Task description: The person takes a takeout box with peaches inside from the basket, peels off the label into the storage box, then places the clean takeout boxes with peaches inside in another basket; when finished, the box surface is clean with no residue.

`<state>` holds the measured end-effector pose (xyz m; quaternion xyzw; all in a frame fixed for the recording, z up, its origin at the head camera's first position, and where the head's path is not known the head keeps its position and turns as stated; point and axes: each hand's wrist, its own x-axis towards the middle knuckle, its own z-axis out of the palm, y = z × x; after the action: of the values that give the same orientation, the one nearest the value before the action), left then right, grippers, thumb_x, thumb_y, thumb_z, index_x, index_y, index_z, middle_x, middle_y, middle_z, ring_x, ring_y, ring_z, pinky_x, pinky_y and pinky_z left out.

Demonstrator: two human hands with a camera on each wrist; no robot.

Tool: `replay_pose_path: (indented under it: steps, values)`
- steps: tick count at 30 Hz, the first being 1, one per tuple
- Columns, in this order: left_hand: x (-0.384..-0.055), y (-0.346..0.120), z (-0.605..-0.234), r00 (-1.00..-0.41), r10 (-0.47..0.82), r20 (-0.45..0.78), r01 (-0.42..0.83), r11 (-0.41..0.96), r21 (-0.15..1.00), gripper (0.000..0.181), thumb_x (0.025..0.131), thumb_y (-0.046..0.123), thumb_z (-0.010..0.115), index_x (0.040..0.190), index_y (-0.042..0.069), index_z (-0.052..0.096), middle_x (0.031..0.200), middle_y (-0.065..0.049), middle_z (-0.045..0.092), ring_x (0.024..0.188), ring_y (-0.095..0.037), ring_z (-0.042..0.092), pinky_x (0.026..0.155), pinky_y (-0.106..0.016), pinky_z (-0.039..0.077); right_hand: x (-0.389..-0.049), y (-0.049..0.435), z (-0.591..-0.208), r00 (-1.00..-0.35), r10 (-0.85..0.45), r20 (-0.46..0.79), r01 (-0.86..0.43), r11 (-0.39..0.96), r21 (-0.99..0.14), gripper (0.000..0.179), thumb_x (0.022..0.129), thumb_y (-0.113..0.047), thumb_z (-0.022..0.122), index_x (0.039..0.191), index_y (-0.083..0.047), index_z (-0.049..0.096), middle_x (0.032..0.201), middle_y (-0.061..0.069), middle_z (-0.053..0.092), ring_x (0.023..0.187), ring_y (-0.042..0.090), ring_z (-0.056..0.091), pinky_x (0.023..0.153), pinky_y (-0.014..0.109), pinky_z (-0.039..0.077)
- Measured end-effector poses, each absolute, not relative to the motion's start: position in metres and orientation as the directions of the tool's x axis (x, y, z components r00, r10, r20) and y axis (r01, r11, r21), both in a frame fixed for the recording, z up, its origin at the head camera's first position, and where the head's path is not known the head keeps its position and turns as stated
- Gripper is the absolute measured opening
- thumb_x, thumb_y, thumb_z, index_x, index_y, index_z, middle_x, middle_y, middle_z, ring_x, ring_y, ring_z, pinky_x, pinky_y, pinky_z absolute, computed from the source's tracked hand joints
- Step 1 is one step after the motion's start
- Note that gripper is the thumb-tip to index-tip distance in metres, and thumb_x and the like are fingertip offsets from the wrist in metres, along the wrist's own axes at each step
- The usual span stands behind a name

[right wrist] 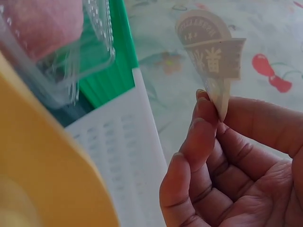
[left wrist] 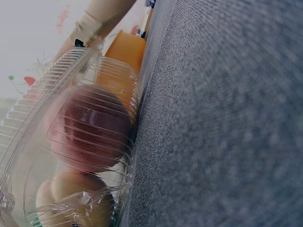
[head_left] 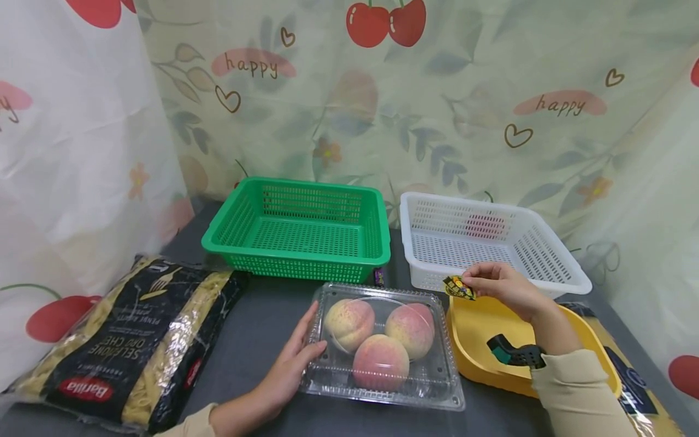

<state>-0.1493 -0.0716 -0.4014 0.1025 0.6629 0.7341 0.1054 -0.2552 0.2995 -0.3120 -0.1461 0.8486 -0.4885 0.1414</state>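
Left hand point(head_left: 284, 369), fingers mostly straight, rested against clear lidded box point(head_left: 431, 388), three peaches point(head_left: 380, 362) inside. Yellow bin point(head_left: 497, 376) just beside; near its far edge, right hand point(head_left: 505, 288) pinched small printed label point(head_left: 459, 287). Behind sat green basket point(head_left: 300, 264), white basket point(head_left: 431, 274).

1. Small yellow-and-black label point(head_left: 460, 287): pinched between thumb and fingers of the right hand point(head_left: 499, 288), folded toward a point at the grip, raised near the yellow tray point(head_left: 475, 328).
2. Clear, ribbed plastic container point(head_left: 420, 397): lies flat on the dark tabletop point(head_left: 256, 340), lid covering the contents, touched along its left edge by the left hand point(head_left: 289, 370).
3. Three peaches point(head_left: 380, 362): yellow blushed pink, inside the container, two at the back, one in front.
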Motion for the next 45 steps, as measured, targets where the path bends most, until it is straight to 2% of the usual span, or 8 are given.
replay_pose_path:
  steps: [3, 8, 15, 19, 24, 26, 33, 45]
  values:
    - [-0.149, -0.072, -0.401, -0.957, 0.291, 0.006, -0.027, -0.107, 0.994, 0.067, 0.095, 0.015, 0.044, 0.151, 0.021, 0.007, 0.158, -0.01, 0.002, 0.142, -0.027, 0.006, 0.093, -0.002, 0.024, -0.255, 0.305, -0.313, -0.923, -0.371, -0.103, -0.1, 0.489, -0.866, 0.026, 0.093, -0.022, 0.056, 0.101, 0.003, 0.06, 0.08, -0.007, 0.06, 0.075, 0.012, 0.054, 0.073, 0.025, 0.049]
    - [-0.148, -0.072, -0.401, -0.958, 0.287, 0.007, -0.022, -0.096, 0.995, 0.066, 0.095, 0.015, 0.043, 0.151, 0.021, 0.008, 0.158, -0.011, 0.002, 0.143, -0.028, 0.006, 0.099, -0.008, 0.023, -0.255, 0.314, -0.316, -0.929, -0.352, -0.11, -0.086, 0.496, -0.864, 0.026, 0.093, -0.022, 0.057, 0.103, 0.002, 0.061, 0.084, -0.01, 0.062, 0.077, 0.01, 0.055, 0.073, 0.025, 0.049]
    - [-0.149, -0.071, -0.401, -0.96, 0.28, 0.009, -0.016, -0.086, 0.996, 0.067, 0.095, 0.015, 0.043, 0.151, 0.02, 0.008, 0.158, -0.011, 0.003, 0.143, -0.028, 0.006, 0.113, -0.043, 0.011, -0.253, 0.324, -0.319, -0.93, -0.344, -0.13, -0.067, 0.506, -0.86, 0.03, 0.094, -0.023, 0.056, 0.109, 0.001, 0.062, 0.091, -0.014, 0.066, 0.085, 0.006, 0.057, 0.075, 0.024, 0.049]
    - [-0.149, -0.071, -0.401, -0.961, 0.275, -0.006, -0.03, -0.086, 0.996, 0.067, 0.095, 0.016, 0.044, 0.151, 0.022, 0.008, 0.158, -0.01, 0.004, 0.142, -0.027, 0.009, 0.112, -0.04, 0.015, -0.251, 0.329, -0.321, -0.927, -0.355, -0.119, -0.073, 0.484, -0.872, 0.03, 0.094, -0.021, 0.055, 0.113, 0.001, 0.062, 0.095, -0.015, 0.067, 0.085, 0.005, 0.058, 0.075, 0.023, 0.049]
    - [-0.148, -0.071, -0.401, -0.96, 0.279, -0.01, -0.037, -0.091, 0.995, 0.067, 0.095, 0.017, 0.045, 0.151, 0.023, 0.009, 0.158, -0.011, 0.004, 0.142, -0.028, 0.01, 0.101, -0.013, 0.026, -0.249, 0.335, -0.326, -0.921, -0.374, -0.112, -0.078, 0.458, -0.885, 0.026, 0.095, -0.018, 0.054, 0.111, -0.001, 0.061, 0.096, -0.013, 0.066, 0.083, 0.006, 0.057, 0.073, 0.023, 0.05]
    - [-0.148, -0.071, -0.4, -0.96, 0.281, -0.01, -0.038, -0.093, 0.995, 0.067, 0.095, 0.017, 0.045, 0.151, 0.023, 0.009, 0.158, -0.01, 0.003, 0.142, -0.028, 0.009, 0.098, -0.009, 0.026, -0.249, 0.337, -0.328, -0.924, -0.364, -0.119, -0.067, 0.458, -0.886, 0.023, 0.094, -0.018, 0.054, 0.109, -0.002, 0.061, 0.095, -0.012, 0.065, 0.082, 0.006, 0.057, 0.073, 0.023, 0.051]
    - [-0.149, -0.07, -0.4, -0.962, 0.275, 0.012, -0.019, -0.109, 0.994, 0.066, 0.095, 0.011, 0.041, 0.151, 0.019, 0.008, 0.158, -0.012, 0.002, 0.143, -0.028, 0.003, 0.113, -0.046, 0.007, -0.246, 0.345, -0.331, -0.929, -0.343, -0.137, -0.046, 0.476, -0.878, 0.023, 0.095, -0.021, 0.053, 0.108, -0.002, 0.059, 0.092, -0.011, 0.062, 0.081, 0.006, 0.057, 0.075, 0.024, 0.052]
    - [-0.15, -0.07, -0.4, -0.959, 0.282, 0.015, -0.019, -0.117, 0.993, 0.066, 0.095, 0.01, 0.041, 0.151, 0.018, 0.007, 0.158, -0.012, 0.002, 0.143, -0.028, 0.004, 0.113, -0.047, 0.006, -0.248, 0.359, -0.34, -0.921, -0.34, -0.191, 0.015, 0.46, -0.888, 0.017, 0.096, -0.021, 0.052, 0.105, -0.01, 0.061, 0.09, -0.01, 0.061, 0.076, 0.007, 0.058, 0.076, 0.027, 0.053]
